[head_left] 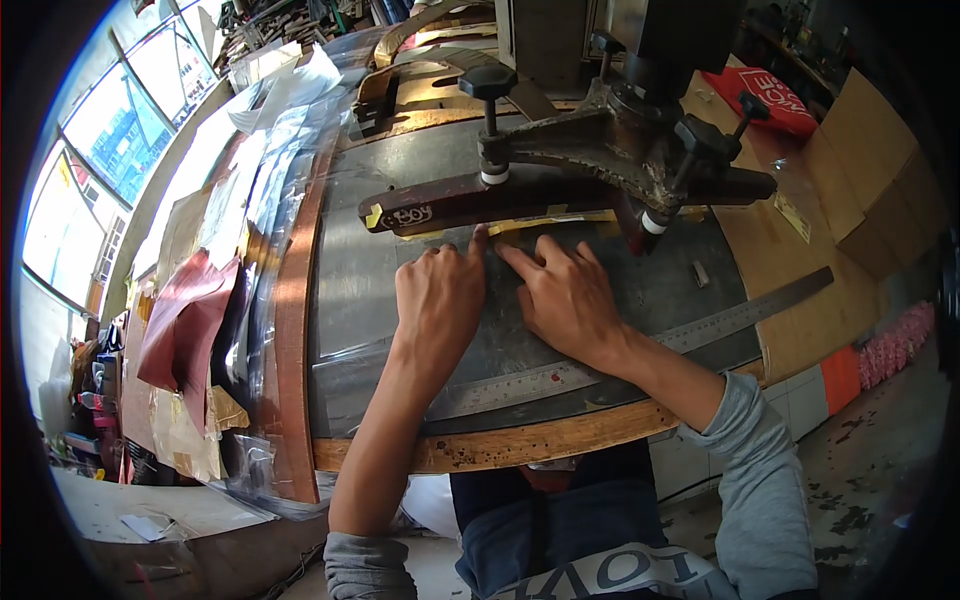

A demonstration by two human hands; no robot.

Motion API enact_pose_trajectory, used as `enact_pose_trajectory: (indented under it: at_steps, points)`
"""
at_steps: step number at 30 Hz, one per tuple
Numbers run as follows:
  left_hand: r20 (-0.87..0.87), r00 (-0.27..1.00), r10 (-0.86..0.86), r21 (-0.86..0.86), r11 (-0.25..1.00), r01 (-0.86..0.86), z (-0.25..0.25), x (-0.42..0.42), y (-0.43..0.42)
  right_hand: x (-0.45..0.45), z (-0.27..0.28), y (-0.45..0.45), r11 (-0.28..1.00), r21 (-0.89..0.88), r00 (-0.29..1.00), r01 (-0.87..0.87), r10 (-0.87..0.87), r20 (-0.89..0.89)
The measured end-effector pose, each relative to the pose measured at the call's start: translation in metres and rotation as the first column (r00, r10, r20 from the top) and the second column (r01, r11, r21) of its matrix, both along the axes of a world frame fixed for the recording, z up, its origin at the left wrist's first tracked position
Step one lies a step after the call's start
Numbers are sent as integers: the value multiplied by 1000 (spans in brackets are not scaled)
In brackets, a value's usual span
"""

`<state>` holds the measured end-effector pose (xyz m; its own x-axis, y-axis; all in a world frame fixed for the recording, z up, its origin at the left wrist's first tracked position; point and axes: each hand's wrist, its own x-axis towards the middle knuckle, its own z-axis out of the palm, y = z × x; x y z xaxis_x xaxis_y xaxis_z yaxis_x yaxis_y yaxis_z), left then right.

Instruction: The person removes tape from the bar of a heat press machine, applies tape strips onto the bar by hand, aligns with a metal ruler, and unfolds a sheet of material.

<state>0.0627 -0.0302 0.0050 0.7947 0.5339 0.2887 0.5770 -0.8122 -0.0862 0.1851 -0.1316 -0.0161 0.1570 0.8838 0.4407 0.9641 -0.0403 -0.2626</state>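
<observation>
My left hand (440, 292) rests on the dark grey sheet (375, 300), by the lower edge of a dark clamp bar (500, 203). Most of its fingers are curled under, and one digit reaches up to the bar. What lies beneath them, if anything, is hidden. My right hand (570, 298) is just beside it, palm down with fingers apart, the index pointing toward the left hand. Yellow tape (550, 223) runs along the bar's edge above both hands. A long metal ruler (520, 385) lies on the sheet, passing under my right forearm.
A heavy clamp head with black knobs (488, 82) stands over the bar. A small metal piece (699, 273) lies right of my hand. Cardboard (870, 170) and a red bag (765, 98) are at right. Clear plastic and maroon sheets (185, 315) cover the left side.
</observation>
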Motion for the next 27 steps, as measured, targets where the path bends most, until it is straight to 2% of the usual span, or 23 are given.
enact_pose_trajectory:
  at_steps: [11, 27]
  points:
    - [-22, 1000, -8, 4, 1000, 8, 3, 0, -1, -6, -1, 7, 996, -33, 980, 78, -70, 186]
    - [11, 1000, -6, 4, 1000, 6, -2, 1, 0, -5, 3, 7, 992, 7, 957, 123, -121, 265]
